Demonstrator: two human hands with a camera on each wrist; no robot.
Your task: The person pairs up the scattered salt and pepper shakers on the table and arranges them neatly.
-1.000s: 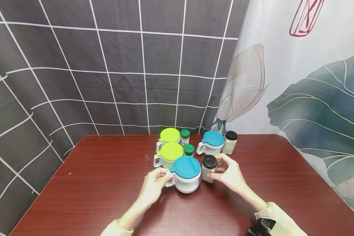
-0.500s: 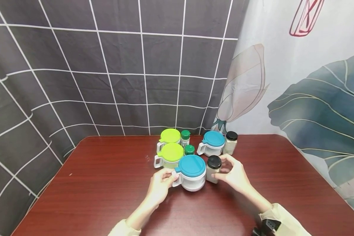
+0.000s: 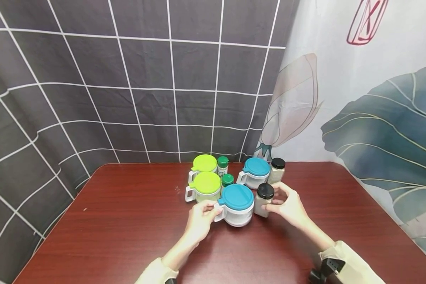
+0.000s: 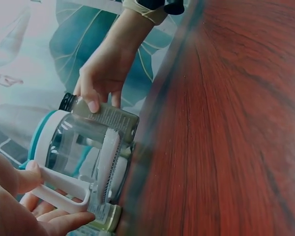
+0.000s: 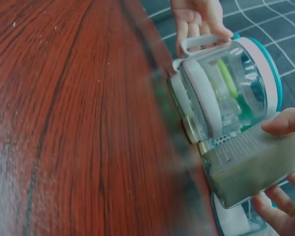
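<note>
My left hand [image 3: 200,221] pinches the white handle of a clear seasoning jar with a blue lid [image 3: 238,198]. In the left wrist view the thumb lies on top of that handle [image 4: 64,189], and a white spoon-like piece [image 4: 107,157] shows through the clear wall. Just right of the jar, my right hand [image 3: 290,205] grips a square spice bottle with a black cap [image 3: 264,201] by its side. Pale contents fill much of this bottle [image 5: 255,169] in the right wrist view, with the thumb on one face and fingers on another. Jar and bottle stand upright, side by side.
Behind the held jar are two lime-lidded jars [image 3: 206,183] and two green-capped bottles [image 3: 223,166]. Another blue-lidded jar [image 3: 256,172] and a black-capped bottle [image 3: 277,170] stand at the back right. The brown wooden table [image 3: 127,221] ends at a grey gridded curtain [image 3: 142,102].
Both hands have moved right and slightly back across the table, carrying the blue-lidded jar and black-capped spice bottle along together. The other jars and bottles have stayed put.
</note>
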